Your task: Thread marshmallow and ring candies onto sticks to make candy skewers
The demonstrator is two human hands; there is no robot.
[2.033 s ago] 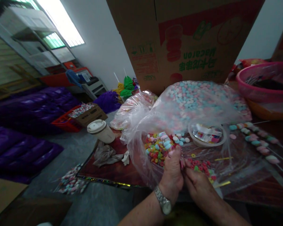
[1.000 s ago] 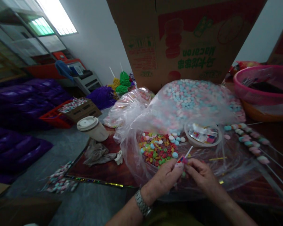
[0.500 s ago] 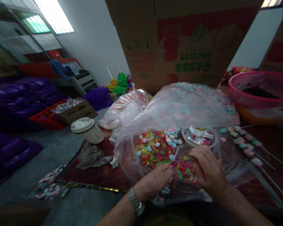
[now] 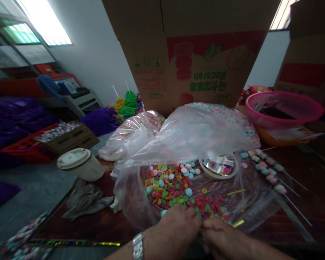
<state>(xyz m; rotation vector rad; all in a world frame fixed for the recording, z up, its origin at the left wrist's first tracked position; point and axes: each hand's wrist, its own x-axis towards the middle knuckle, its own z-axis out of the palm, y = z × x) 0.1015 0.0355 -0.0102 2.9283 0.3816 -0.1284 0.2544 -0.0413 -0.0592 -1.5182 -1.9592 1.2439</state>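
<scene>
My left hand, with a watch at its wrist, is closed at the lower middle, over the front edge of the candy pile. Close against it is my right hand, its fingers also curled. What they pinch between them is hidden. Just beyond lie small ring candies in several colours, with pink and blue oval candies behind them on clear plastic. A white round tub with shiny wrappers stands behind. Candy skewers lie at the right.
A large clear bag of candies lies before a tall cardboard box. A pink basin stands at the right, a lidded cup and crumpled cloth at the left.
Both hands have moved down toward me and come together. The white stick seen at my left hand is no longer visible. The view has shifted, with the scene lower and further left.
</scene>
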